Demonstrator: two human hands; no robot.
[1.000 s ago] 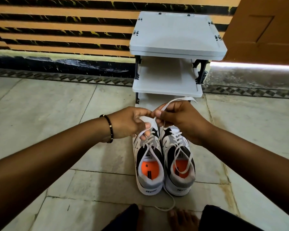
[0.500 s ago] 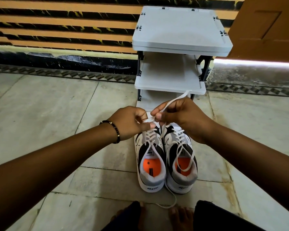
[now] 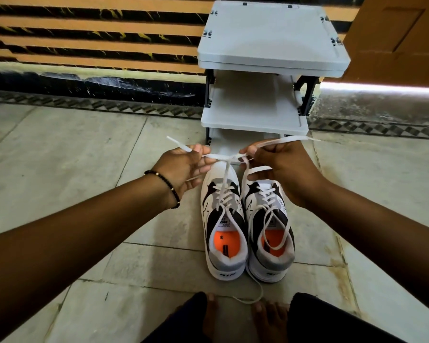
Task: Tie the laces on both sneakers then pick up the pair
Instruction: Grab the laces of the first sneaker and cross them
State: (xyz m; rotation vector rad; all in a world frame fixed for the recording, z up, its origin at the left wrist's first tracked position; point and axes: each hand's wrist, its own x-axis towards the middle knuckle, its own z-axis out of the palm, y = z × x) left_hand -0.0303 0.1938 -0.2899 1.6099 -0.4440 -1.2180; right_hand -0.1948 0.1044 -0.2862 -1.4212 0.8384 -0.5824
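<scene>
Two white, grey and black sneakers with orange insoles stand side by side on the floor, toes away from me: the left sneaker (image 3: 224,226) and the right sneaker (image 3: 270,231). My left hand (image 3: 183,169) and my right hand (image 3: 280,164) are above the toes, each pinching one end of the left sneaker's white lace (image 3: 224,158). The lace ends cross in a half knot between my hands and are stretched out sideways. The right sneaker's lace (image 3: 273,226) lies loose over its opening, and one end trails on the floor behind its heel.
A white tiered rack (image 3: 270,45) stands against the striped wall just beyond the sneakers. A brown door (image 3: 401,35) is at the far right. My bare feet (image 3: 245,318) are on the tiled floor right behind the heels.
My hands have moved apart, pulling the left sneaker's lace ends out sideways from where they were held together over the toes. The view has tilted down and closer.
</scene>
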